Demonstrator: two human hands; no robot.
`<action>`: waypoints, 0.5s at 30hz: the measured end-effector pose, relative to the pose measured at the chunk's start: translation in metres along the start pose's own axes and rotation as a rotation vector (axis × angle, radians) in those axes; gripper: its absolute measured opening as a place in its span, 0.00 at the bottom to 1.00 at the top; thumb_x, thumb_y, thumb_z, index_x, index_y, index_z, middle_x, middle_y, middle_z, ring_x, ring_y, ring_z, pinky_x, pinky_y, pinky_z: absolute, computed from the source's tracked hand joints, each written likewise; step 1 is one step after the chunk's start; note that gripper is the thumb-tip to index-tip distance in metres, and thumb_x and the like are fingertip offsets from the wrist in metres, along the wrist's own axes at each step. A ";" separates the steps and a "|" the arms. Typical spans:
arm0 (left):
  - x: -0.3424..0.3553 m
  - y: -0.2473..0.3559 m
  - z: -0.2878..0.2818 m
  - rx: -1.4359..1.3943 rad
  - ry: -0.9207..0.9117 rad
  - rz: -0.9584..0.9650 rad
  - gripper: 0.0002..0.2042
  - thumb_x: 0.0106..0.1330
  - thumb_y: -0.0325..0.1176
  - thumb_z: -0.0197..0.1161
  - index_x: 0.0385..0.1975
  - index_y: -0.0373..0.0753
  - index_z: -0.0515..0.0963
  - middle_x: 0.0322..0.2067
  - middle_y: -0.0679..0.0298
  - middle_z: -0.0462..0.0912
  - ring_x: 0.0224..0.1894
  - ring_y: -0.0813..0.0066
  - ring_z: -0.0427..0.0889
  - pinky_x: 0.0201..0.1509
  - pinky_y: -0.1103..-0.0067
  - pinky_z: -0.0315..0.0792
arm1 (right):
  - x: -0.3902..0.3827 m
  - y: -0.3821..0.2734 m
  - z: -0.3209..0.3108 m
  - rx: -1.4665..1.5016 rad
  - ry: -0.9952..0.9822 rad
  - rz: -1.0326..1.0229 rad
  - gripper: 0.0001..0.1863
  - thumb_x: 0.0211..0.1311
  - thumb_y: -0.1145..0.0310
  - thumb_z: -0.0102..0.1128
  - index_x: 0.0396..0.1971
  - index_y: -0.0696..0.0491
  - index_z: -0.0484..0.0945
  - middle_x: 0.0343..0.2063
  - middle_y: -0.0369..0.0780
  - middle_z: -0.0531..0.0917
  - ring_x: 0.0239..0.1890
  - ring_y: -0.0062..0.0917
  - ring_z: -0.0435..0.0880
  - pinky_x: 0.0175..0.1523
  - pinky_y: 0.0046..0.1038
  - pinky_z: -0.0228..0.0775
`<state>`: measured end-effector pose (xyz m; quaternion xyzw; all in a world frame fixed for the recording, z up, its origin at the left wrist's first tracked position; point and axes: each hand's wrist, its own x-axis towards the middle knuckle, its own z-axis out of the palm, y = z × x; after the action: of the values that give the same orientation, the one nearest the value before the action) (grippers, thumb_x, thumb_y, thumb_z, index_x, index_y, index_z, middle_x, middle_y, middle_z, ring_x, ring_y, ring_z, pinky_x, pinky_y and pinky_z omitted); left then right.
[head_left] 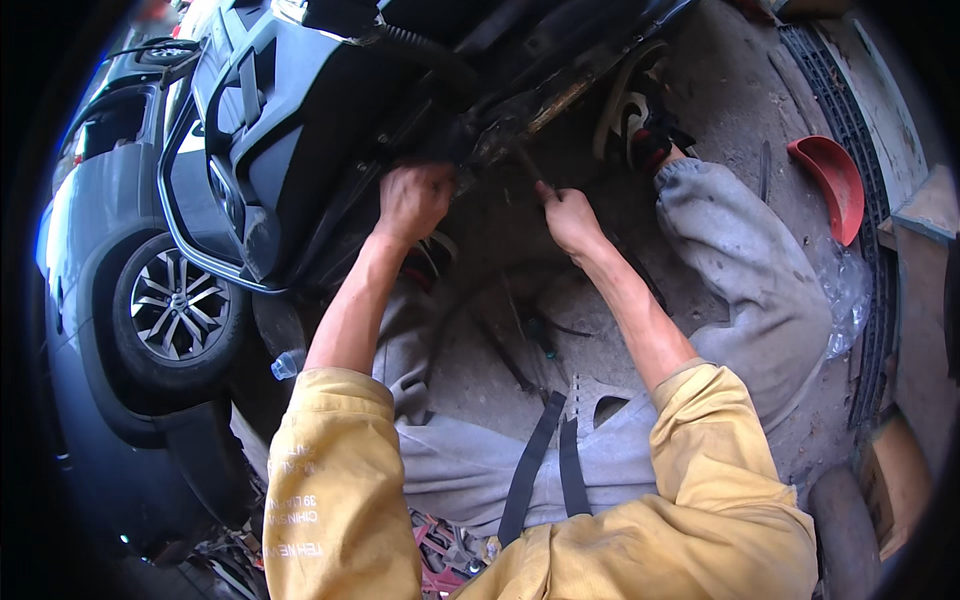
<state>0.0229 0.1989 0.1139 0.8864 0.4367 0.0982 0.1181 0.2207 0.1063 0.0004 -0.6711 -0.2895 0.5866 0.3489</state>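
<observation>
Hands work under glossy black scooter body (300, 110): left hand (412, 200) curled shut against rusty metal frame (520, 120); right hand (568, 218) pinches thin dark tool (528, 165) touching frame. Red curved plastic scoop (830, 180) lies on rough concrete floor (740, 90).

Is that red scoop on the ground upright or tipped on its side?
Tipped: the red scoop lies on its side on the concrete floor, hollow facing left.

Roadside repair spot: scooter (300, 110) underside, parked car (120, 250), gritty concrete ground (740, 100).
</observation>
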 end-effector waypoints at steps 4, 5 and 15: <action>0.011 0.003 -0.001 0.078 -0.001 0.017 0.04 0.52 0.29 0.57 0.22 0.42 0.80 0.23 0.55 0.81 0.31 0.52 0.81 0.40 0.62 0.74 | 0.002 0.003 -0.003 -0.015 0.071 -0.031 0.30 0.69 0.46 0.53 0.28 0.64 0.80 0.23 0.49 0.81 0.30 0.32 0.81 0.39 0.34 0.69; 0.011 0.003 0.001 0.079 0.011 0.028 0.04 0.52 0.30 0.57 0.22 0.42 0.80 0.23 0.55 0.81 0.31 0.52 0.80 0.40 0.63 0.74 | 0.001 0.004 -0.004 -0.058 0.089 -0.026 0.30 0.69 0.46 0.53 0.28 0.63 0.80 0.24 0.50 0.82 0.32 0.35 0.83 0.40 0.35 0.69; 0.015 0.008 0.005 0.090 -0.017 0.063 0.03 0.52 0.30 0.58 0.21 0.40 0.77 0.23 0.54 0.80 0.31 0.51 0.80 0.40 0.63 0.73 | 0.027 0.053 -0.046 -0.214 0.250 -0.186 0.35 0.64 0.35 0.51 0.27 0.58 0.82 0.28 0.56 0.82 0.39 0.55 0.81 0.41 0.49 0.71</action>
<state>0.0389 0.2053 0.1121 0.9049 0.4116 0.0746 0.0788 0.2693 0.0905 -0.0553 -0.7423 -0.3657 0.4298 0.3614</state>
